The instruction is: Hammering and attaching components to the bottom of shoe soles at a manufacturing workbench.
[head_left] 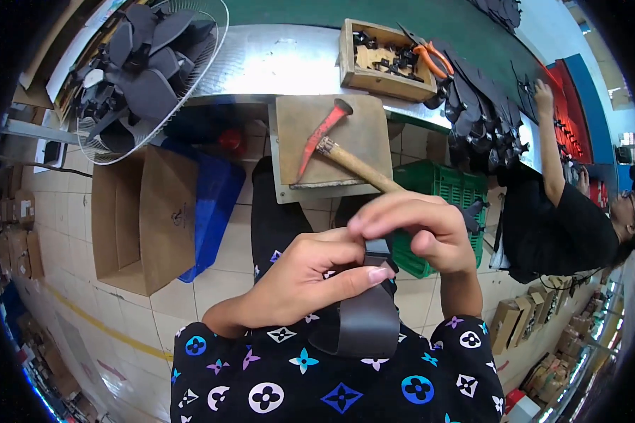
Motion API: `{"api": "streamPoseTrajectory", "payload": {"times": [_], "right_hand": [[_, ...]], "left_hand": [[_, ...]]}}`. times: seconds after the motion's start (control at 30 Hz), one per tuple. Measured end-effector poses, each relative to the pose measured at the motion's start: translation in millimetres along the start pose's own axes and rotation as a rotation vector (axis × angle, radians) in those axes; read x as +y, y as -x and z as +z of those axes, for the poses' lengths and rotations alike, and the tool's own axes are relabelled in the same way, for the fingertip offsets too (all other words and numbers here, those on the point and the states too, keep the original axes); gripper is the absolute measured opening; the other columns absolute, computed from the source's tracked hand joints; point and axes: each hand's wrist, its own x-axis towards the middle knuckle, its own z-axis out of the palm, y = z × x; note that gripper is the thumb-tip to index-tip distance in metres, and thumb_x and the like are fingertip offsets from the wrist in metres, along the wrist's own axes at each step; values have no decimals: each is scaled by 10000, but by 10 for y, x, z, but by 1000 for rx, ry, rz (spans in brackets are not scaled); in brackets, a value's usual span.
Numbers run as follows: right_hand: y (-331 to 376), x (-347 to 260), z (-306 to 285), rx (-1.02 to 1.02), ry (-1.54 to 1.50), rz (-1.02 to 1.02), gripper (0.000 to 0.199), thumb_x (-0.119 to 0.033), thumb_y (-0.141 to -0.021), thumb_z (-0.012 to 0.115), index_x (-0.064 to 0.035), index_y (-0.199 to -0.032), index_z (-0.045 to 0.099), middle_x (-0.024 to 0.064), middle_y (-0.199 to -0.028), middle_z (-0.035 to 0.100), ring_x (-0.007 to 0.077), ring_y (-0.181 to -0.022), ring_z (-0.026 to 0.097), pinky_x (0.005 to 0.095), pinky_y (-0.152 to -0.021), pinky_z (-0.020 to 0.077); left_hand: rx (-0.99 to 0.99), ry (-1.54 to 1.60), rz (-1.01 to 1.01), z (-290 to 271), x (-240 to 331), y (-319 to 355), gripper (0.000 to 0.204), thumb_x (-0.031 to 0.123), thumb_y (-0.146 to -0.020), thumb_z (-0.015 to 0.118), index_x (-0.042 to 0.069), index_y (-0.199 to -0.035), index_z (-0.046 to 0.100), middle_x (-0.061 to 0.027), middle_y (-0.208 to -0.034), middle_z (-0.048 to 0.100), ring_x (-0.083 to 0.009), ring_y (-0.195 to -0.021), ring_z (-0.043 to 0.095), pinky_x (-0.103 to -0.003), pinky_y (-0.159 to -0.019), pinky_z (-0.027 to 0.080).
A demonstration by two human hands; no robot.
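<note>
My left hand (303,278) is closed on a dark brown, smooth strap (368,321), its thumb lying along the top. The strap hangs in a curved band in front of my shirt, and its upper end is partly hidden by my fingers. My right hand (427,229) is just above, its fingers bent and their tips by my left knuckles. Its thumb stands apart, with nothing visible between. A red-headed hammer (324,137) with a wooden handle lies on the brown work block (363,116); my right hand covers the view of its handle end.
A wire basket (212,67) of dark flat pieces stands at far left, above a cardboard box (120,225) and a blue crate (215,204). Beyond the block are a wooden parts box (395,83) and orange-handled pliers (434,60). A green crate (441,185) and a co-worker (564,233) are right.
</note>
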Motion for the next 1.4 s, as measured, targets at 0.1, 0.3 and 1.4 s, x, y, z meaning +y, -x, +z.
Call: {"api": "streamPoseTrajectory", "payload": {"times": [0.1,0.3,1.4], "right_hand": [[48,-12,110,-23,-44,-12,513,-450,-954,640,55,-1031,692,203,-1007,695,353,-944,676,470,-876,540],[98,-29,208,59,-155,5,385,-322,-921,709,40,-1051,700,250,-1049,719,424,-1082,669,548,-1045,423],[1098,489,-2583,1495,1027,-7,306,-197,-971,619,42,-1160,638,194,-917,702,242,-693,674,355,-659,533]], "left_hand": [[-31,92,116,90,-52,-44,215,176,-959,677,-34,-1001,701,-88,-853,621,-178,-798,585,-304,-698,445],[-46,-12,107,64,14,-30,244,195,-962,667,-23,-1069,691,-137,-954,691,-242,-873,667,-341,-772,507],[1118,-1499,291,-2444,235,-601,451,127,-972,606,-38,-1379,505,-215,-1490,453,-354,-1288,533,-407,-1050,438]]}}
